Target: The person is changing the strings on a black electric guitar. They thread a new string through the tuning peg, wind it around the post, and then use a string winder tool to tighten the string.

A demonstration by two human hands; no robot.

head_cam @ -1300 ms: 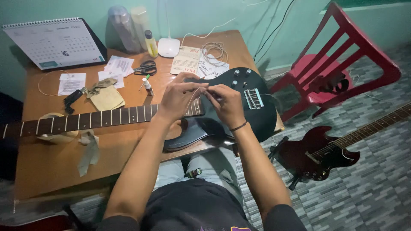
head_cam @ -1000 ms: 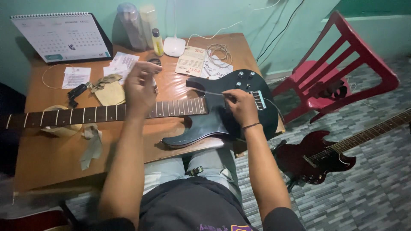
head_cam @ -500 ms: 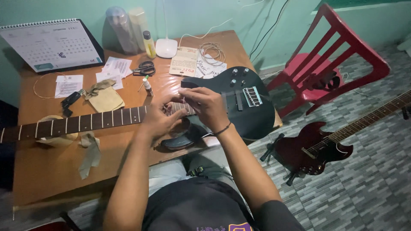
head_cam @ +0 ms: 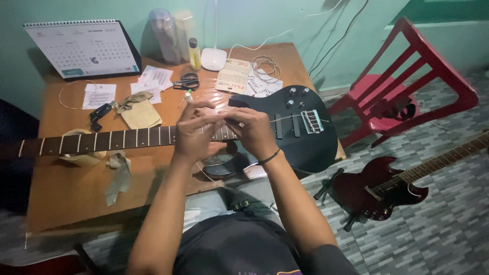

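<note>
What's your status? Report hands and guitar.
Left hand and right hand together over black guitar neck joint, apparently pinching a string. Guitar flat on table. Nothing blocking.

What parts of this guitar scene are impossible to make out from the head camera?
- Black guitar headstock: cut off by the left edge.
- Whatever the left hand and right hand pinch: too thin, hidden by the fingers.
- Red guitar neck end: cut off by the right edge.
- Bottles: blurred.
</note>
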